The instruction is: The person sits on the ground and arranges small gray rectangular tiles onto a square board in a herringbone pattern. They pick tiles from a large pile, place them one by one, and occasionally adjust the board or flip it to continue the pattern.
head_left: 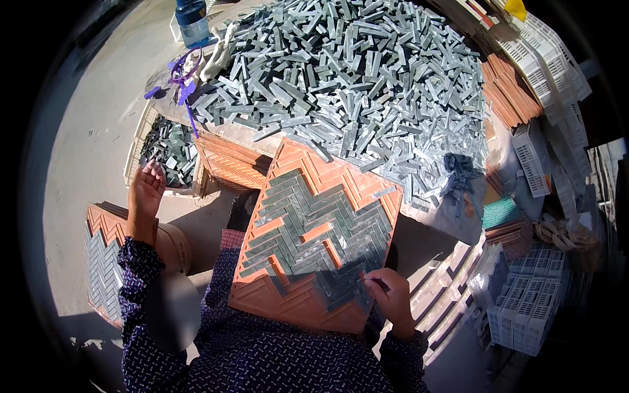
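Note:
An orange herringbone tray (282,298) lies tilted across my lap, its far edge against the stone heap. Dark grey-green stone strips (295,203) fill much of its slots; several orange slots among them are bare. My right hand (391,298) is at the tray's lower right, fingers bent and thumb and forefinger together over the strips; what they pinch is too small to make out. Off to the left, my left hand (148,190) is raised by a cream crate (135,147) of broken stone pieces (173,150), fingers apart and slightly curled, with nothing visible in it.
A large heap of loose stone strips (354,78) covers the table ahead. Orange trays (229,160) are stacked before it, with a filled tray (103,262) at the left. A purple strap (187,82) and a water bottle (192,23) sit at the back; white crates (527,301) stand right.

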Tool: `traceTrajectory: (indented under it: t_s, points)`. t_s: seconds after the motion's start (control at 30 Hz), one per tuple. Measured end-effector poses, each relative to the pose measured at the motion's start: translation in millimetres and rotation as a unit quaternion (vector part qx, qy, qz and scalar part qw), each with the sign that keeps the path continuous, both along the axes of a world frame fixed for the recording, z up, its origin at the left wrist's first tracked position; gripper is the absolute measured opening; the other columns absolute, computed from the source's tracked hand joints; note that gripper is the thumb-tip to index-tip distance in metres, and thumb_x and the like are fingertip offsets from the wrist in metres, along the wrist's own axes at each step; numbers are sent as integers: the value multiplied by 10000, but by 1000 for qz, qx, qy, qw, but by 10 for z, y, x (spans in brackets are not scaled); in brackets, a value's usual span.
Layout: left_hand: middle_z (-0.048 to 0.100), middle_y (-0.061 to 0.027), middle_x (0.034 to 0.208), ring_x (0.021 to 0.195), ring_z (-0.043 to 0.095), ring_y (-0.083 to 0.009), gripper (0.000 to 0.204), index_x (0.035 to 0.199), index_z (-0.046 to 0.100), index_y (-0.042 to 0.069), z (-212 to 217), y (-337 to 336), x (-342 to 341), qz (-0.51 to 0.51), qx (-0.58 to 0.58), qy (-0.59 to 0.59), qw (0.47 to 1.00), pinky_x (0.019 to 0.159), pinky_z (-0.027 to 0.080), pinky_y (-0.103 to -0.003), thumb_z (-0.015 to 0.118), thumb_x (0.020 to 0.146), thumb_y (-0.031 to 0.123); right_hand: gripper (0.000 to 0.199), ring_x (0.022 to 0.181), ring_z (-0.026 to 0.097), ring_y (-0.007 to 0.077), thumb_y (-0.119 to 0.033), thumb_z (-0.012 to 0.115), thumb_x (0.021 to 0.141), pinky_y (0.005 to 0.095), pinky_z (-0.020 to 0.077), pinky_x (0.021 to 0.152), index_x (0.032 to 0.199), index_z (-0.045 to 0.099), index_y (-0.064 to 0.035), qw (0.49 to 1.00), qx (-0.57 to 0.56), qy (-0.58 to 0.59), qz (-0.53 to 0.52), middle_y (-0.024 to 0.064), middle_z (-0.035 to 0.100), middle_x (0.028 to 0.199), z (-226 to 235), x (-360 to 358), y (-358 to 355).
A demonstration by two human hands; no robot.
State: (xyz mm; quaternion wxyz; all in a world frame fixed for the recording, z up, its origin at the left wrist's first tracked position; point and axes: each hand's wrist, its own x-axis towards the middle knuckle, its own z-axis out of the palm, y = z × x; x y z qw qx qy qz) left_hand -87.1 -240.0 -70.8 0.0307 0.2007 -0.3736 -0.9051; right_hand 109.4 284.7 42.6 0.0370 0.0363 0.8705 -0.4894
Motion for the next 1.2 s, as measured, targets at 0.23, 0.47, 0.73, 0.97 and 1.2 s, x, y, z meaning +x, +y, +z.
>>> traceTrajectory:
  t_s: [0.23, 0.47, 0.73, 0.97, 1.2]
  points:
    - [583, -53, 1029, 921, 561, -152, 315, 1148, 527, 1, -307, 256, 659, 22, 68, -88, 994, 852, 491, -274, 495, 969, 259, 93, 781, 640, 264, -51, 679, 790, 324, 515, 711, 874, 656, -20, 991, 46, 22, 124, 105, 644, 845, -182, 70, -114]
    - [588, -41, 992, 876, 562, -141, 224, 1085, 539, 22, -44, 862, 969, 11, 16, -67, 998, 797, 495, -258, 482, 969, 205, 137, 744, 606, 232, -149, 723, 746, 356, 473, 822, 825, 637, -77, 973, 151, 75, 160, 48, 617, 802, -315, 138, -340]
    - [577, -22, 929, 863, 568, -132, 205, 1080, 543, 34, 206, 1068, 984, -15, 11, -51, 999, 782, 497, -248, 495, 966, 197, 281, 670, 591, 232, -284, 728, 733, 326, 487, 531, 756, 527, -89, 966, 205, 66, 139, 55, 531, 741, -298, 124, -548]
    - [569, -16, 882, 822, 556, -114, 182, 1038, 555, 38, 484, 1431, 1056, -79, 18, -49, 996, 754, 478, -224, 517, 958, 198, 239, 584, 584, 236, -254, 741, 734, 327, 481, 506, 752, 582, -76, 969, 220, 60, 94, 64, 553, 689, -401, 190, -670]
    - [612, -91, 996, 912, 582, -178, 275, 1119, 555, 12, 885, 2145, 1451, -382, -35, -55, 922, 793, 484, -303, 545, 956, 233, 209, 622, 626, 222, -209, 729, 780, 317, 494, 540, 822, 598, -52, 996, 61, 5, 61, 86, 604, 742, -185, 195, -738]
